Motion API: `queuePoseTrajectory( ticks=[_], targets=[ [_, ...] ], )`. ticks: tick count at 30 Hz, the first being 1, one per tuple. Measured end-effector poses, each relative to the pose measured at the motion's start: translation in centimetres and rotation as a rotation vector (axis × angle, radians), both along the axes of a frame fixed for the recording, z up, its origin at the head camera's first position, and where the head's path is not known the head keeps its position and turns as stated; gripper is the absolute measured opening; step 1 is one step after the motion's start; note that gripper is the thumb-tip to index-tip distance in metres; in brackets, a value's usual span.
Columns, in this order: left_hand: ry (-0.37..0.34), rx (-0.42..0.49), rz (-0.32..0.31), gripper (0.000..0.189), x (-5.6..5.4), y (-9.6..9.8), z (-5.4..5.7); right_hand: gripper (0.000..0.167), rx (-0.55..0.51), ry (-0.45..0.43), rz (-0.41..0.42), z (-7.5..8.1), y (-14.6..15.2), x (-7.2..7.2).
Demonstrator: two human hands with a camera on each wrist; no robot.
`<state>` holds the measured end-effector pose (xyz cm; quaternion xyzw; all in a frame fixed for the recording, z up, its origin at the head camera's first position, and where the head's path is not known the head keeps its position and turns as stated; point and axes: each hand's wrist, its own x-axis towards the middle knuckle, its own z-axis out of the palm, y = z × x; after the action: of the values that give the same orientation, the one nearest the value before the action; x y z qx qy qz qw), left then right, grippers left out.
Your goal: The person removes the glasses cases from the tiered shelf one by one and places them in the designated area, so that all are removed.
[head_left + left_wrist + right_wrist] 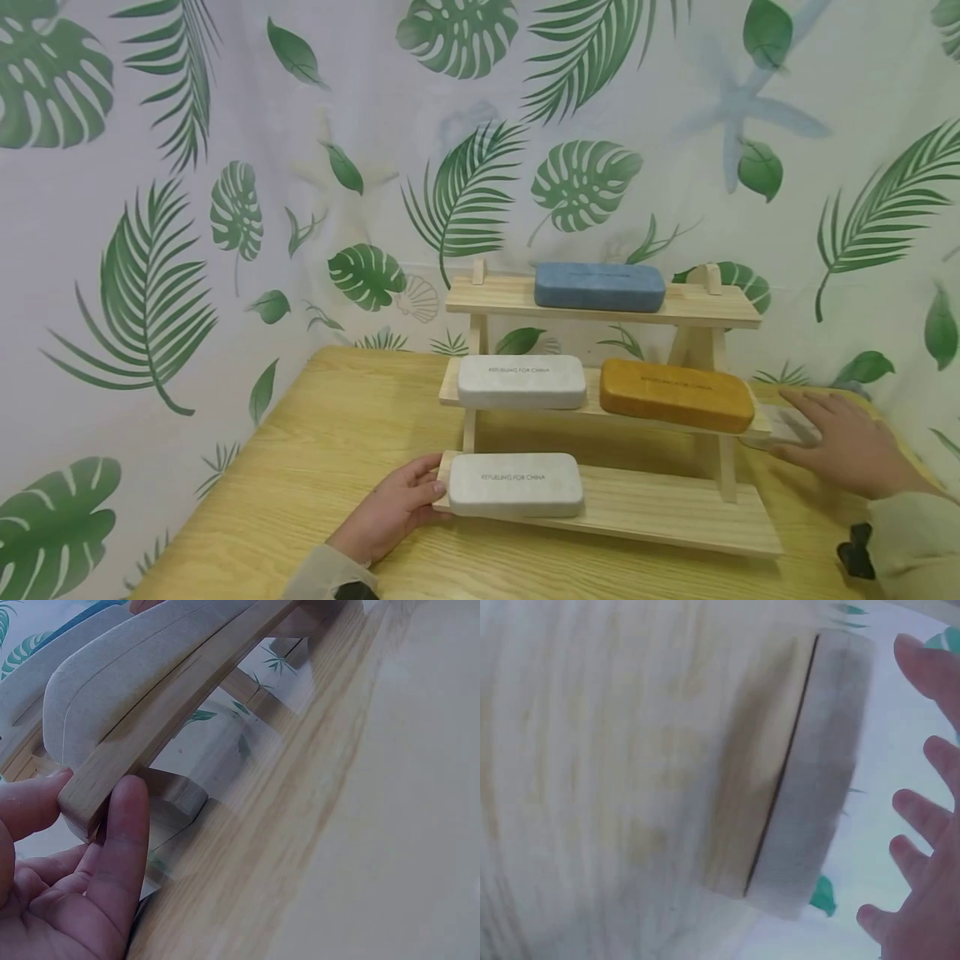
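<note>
A three-tier wooden display stand bears several glasses cases. My left hand grips the left end of its lowest shelf, thumb on top and fingers beneath. On that shelf, right beside the hand, lies a white glasses case. My right hand is spread, fingers apart, over another white case on the table to the right of the stand. In the right wrist view, this pale case shows a dark seam along its side, with the fingertips apart from it.
The middle shelf holds a white case and an orange-brown case. On the top shelf sits a blue case between two small wooden pegs. The stand rests on a wooden table, with a leaf-printed cloth hanging behind it.
</note>
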<state>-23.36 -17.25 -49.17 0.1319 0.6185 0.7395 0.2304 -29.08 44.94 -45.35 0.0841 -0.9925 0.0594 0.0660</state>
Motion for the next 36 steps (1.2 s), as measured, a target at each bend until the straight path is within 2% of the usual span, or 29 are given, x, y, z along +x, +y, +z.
queuePoseTrajectory(
  ticks=[8, 17, 27, 32, 36],
  targets=[
    [-0.004, 0.008, 0.009, 0.063, 0.0, 0.0, -0.2, 0.109, 0.037, 0.125, -0.012, 1.0, -1.4, 1.3],
    [-0.001, -0.003, 0.013, 0.064, -0.1, -0.1, -0.4, 0.112, -0.005, 0.152, -0.026, 2.2, -2.8, 3.0],
    [-0.002, 0.000, 0.022, 0.065, -0.2, 0.1, -0.6, 0.116, 0.045, 0.349, 0.063, 4.8, -4.8, 5.5],
    [0.001, -0.002, 0.025, 0.065, -0.1, 0.2, -0.5, 0.114, 0.017, 0.376, 0.104, 6.3, -6.4, 6.7],
    [0.000, -0.004, 0.027, 0.066, 0.0, 0.2, -0.4, 0.109, -0.026, 0.391, 0.167, 7.1, -8.1, 7.6]
  ],
)
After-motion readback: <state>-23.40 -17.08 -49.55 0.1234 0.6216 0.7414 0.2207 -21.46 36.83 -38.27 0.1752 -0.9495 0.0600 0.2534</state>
